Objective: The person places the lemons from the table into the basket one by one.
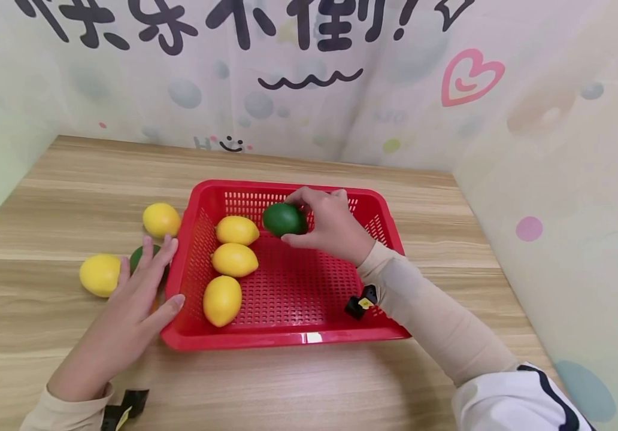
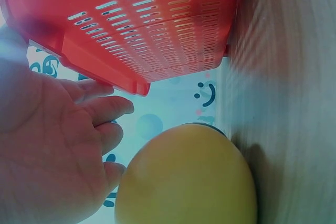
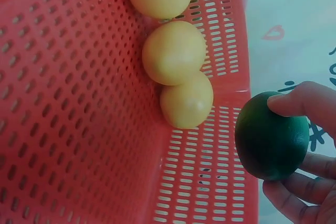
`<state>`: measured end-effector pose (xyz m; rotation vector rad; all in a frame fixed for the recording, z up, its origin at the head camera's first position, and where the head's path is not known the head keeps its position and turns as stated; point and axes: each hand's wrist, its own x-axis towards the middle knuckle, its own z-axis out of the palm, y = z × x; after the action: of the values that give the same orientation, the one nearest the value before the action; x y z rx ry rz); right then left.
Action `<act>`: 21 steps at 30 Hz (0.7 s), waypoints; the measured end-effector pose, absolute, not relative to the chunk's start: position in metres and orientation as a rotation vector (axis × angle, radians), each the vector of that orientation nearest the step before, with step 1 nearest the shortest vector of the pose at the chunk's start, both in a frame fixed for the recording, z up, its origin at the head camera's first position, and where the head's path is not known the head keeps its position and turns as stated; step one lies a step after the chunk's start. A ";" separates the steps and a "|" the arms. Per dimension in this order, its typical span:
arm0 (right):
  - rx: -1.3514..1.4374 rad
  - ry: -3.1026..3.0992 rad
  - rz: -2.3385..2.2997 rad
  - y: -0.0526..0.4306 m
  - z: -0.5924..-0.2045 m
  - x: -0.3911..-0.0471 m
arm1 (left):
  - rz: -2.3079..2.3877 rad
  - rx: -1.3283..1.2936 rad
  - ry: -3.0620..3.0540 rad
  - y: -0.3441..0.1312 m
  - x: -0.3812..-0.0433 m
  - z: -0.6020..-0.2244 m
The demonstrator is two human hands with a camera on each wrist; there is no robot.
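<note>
My right hand (image 1: 336,224) pinches a smooth, oval dark green fruit (image 1: 283,219) between thumb and fingers, over the back part of a red plastic basket (image 1: 287,340). In the right wrist view the same green fruit (image 3: 270,137) appears near the basket's rim. Three yellow lemons (image 1: 235,260) lie in a row along the basket's left side. My left hand (image 1: 139,305) has its fingers extended beside the basket's left rim; whether it touches the rim I cannot tell. Close to that palm, a yellow lemon (image 2: 186,182) shows large in the left wrist view.
Left of the basket are two lemons, one farther back (image 1: 161,219) and one nearer (image 1: 99,275). A second green fruit (image 1: 139,257) is partly hidden by my left fingers. The wooden table (image 1: 309,383) meets a printed wall covering (image 1: 341,120) behind and at the right.
</note>
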<state>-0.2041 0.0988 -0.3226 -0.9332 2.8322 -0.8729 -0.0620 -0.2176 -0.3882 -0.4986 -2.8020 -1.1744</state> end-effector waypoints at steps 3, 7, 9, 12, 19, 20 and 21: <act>-0.924 2.819 -0.873 0.097 -0.325 -0.204 | -1.181 -0.500 -2.805 -0.218 -0.063 -0.389; -0.931 2.798 -0.848 0.094 -0.330 -0.207 | -1.181 -0.499 -2.803 -0.217 -0.063 -0.389; -0.942 2.789 -0.837 0.092 -0.332 -0.208 | -1.178 -0.501 -2.800 -0.217 -0.063 -0.390; -0.950 2.782 -0.835 0.090 -0.334 -0.209 | -1.171 -0.503 -2.798 -0.217 -0.063 -0.390; -0.972 2.776 -0.792 0.087 -0.338 -0.209 | -1.165 -0.504 -2.795 -0.217 -0.063 -0.390; -0.976 2.775 -0.787 0.087 -0.338 -0.209 | -1.164 -0.504 -2.795 -0.217 -0.063 -0.390; -0.975 2.776 -0.781 0.087 -0.339 -0.209 | -1.164 -0.504 -2.795 -0.217 -0.063 -0.390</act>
<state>-0.2089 0.0867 -0.3386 -0.9745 2.7760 -0.7805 -0.0629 -0.2173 -0.3900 -0.5041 -2.7948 -1.1641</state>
